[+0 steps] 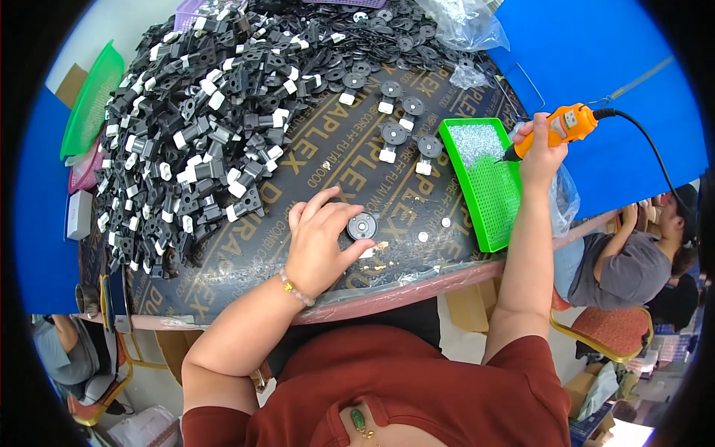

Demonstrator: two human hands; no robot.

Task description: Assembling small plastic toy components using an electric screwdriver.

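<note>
My left hand (319,237) has its thumb and fingers around a black round disc part (363,226) on the dark board, with a bit of white showing below it. My right hand (542,155) is wrapped round an orange electric screwdriver (570,125) with a black cable. The screwdriver's dark tip points down and left over a green tray (488,242) with a perforated bottom. Small silvery screws (477,143) lie heaped in the tray's far part. Beyond my hands, several black discs joined to white-ended pieces (393,134) lie in a loose group.
A big heap of black brackets with white ends (194,149) covers the table's left side. Loose black discs (402,37) pile up at the back, beside clear plastic bags (465,26). Two small white discs (423,237) lie near the front edge. Another person (629,261) sits at right.
</note>
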